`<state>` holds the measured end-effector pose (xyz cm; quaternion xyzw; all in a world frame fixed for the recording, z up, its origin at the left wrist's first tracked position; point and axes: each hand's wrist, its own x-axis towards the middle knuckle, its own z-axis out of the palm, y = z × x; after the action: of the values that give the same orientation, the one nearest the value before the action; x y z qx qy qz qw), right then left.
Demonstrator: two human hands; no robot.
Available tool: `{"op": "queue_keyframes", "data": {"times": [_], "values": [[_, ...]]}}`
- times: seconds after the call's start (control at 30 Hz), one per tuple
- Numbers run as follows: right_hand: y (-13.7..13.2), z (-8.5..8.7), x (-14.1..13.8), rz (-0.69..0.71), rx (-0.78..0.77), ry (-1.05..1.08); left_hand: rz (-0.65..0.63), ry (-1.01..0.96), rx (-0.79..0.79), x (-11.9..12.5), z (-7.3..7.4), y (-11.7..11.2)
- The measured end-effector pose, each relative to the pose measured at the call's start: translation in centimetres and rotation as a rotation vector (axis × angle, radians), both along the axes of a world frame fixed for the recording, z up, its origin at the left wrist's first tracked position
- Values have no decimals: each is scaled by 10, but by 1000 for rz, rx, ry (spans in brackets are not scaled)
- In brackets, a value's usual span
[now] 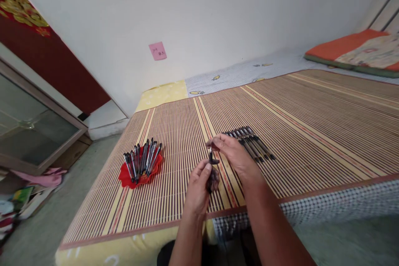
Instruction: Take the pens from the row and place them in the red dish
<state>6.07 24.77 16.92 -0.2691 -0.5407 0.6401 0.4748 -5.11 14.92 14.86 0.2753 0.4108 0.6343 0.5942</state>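
Note:
My left hand [199, 183] is closed around a black pen [211, 157] held upright above the mat. A short dark piece, perhaps its cap, sticks out sideways by the left thumb; its kind is hard to make out. The fingers of my right hand [229, 149] close in at the pen's pale upper tip and partly hide it. To the left, a red wavy-edged dish [124, 181] carries several loose black-and-clear pens [141, 160]. Just beyond my right hand, several pens [257, 147] lie side by side in rows, partly covered by that hand.
A striped bamboo mat [174, 133] covers the bed, its front edge close to my forearms. An orange-edged folded cushion [352, 50] lies at the far right. Behind the bed rises a white wall with a pink note [158, 51]. A glass-fronted cabinet [34, 124] stands left.

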Motion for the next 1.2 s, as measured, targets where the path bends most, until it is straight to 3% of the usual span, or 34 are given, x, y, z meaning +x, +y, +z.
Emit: {"op": "queue_keyframes", "data": {"times": [0.27,0.7,0.8,0.9,0.97,1.03,1.1,1.2], "values": [[1,1,5,123,55,-18,21,-13,-2,2,5,-1],[4,-8,-2,85,32,-77,64,26,-9,-1,-2,4],[5,-17,-14,72,26,-61,144,14,-49,-4,-3,6],[5,-30,-35,38,16,-65,357,-9,-57,-13,-3,9],[4,-37,-46,3,58,-217,479,-26,-44,-22,-4,10],[3,-41,-51,-117,200,-530,538,-41,-44,-32,-5,11],[3,-42,-50,-278,333,-862,557,-55,-49,-39,-5,11],[7,-44,-40,-426,398,-1183,535,-70,-50,-41,-5,10]]}}
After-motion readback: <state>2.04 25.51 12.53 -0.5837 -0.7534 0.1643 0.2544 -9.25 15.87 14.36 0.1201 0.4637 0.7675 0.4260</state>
